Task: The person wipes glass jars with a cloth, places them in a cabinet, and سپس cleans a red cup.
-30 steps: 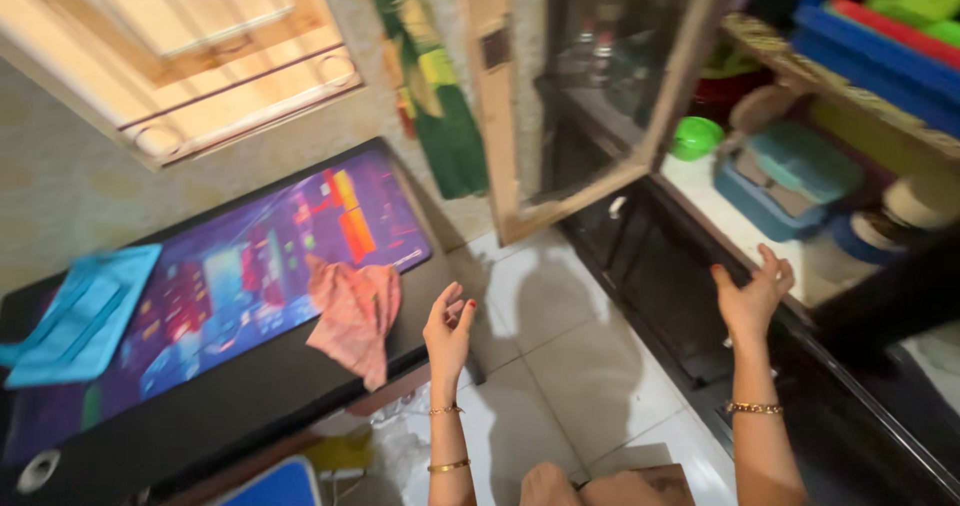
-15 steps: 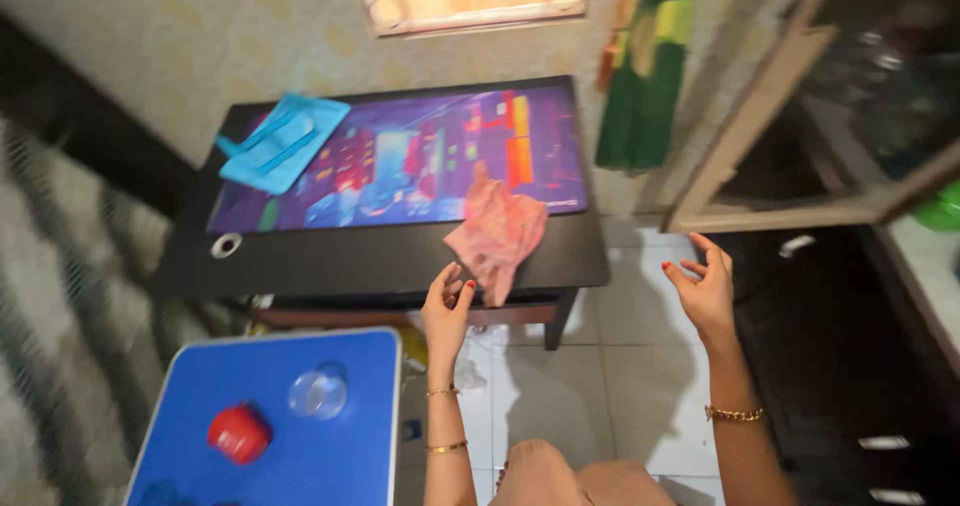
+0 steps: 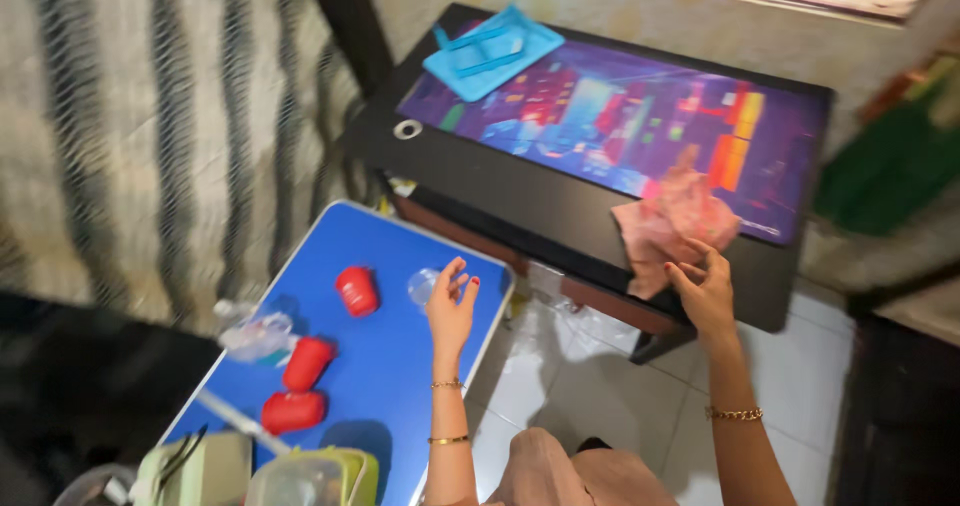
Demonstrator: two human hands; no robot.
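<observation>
Pink cloth [image 3: 675, 228], crumpled and soft, lies on the near right corner of the black desk [image 3: 520, 191], partly on the bright purple mat [image 3: 600, 116] and partly drooping over the desk's near edge. The right hand [image 3: 705, 288] is raised just in front of it, fingers loosely spread and a little curled, holding nothing; the fingertips sit at the cloth's lower edge, touching or all but touching, and the blur does not let me say which. To take such a limp rag well, I judge it best to close the fingers on the bunched middle, where the folds give bulk, and not on the hanging corner, which would slip or drag the rest across the mat. The left hand [image 3: 452, 304] hovers open and empty over the right rim of the blue folding table [image 3: 395, 361], fingers fanned upward, with a small clear round cup [image 3: 422, 286] just to its left and a red cap-like piece [image 3: 357, 290] a little farther left. Two more red pieces [image 3: 300, 386] lie nearer on that table, beside a crumpled clear wrapper [image 3: 255, 334]. A light blue tray [image 3: 490, 51] rests on the far left end of the desk, well apart from both hands. White floor tiles [image 3: 590, 376] show between the two tables.
</observation>
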